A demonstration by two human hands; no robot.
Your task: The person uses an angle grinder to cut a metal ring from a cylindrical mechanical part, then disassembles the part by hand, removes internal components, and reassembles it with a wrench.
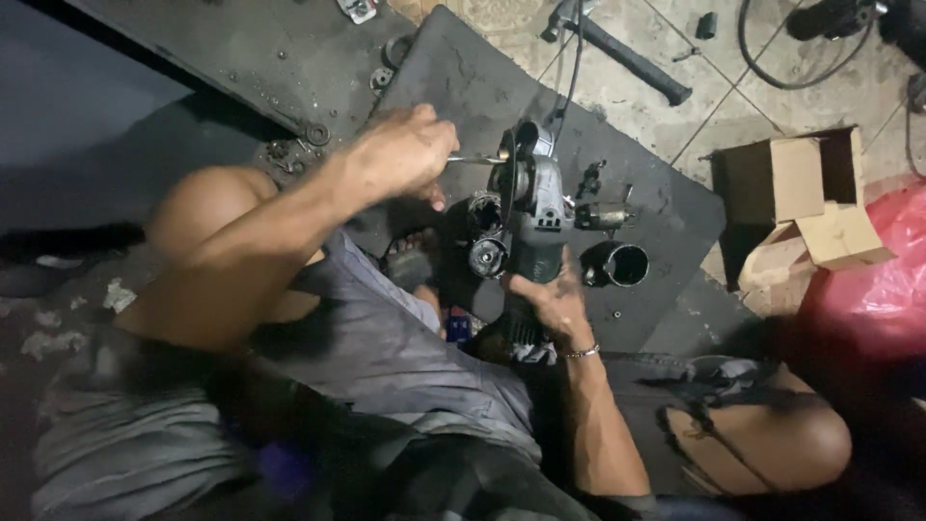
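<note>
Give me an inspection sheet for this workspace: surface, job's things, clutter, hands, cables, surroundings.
Surface: dark rubber mat laid on a dirty tiled floor.
Job's things: grey angle grinder body, partly dismantled, stood on the mat; thin metal tool set against its head.
Clutter: black cylindrical housing, small motor part, washers and rings, loose screws.
Hands: left hand closed on the metal tool; right hand gripping the grinder body from below.
Cables: black cord running up from the grinder; another looped cable at the top right.
Surroundings: open cardboard box, red plastic bag, black-handled tool on the floor.
</note>
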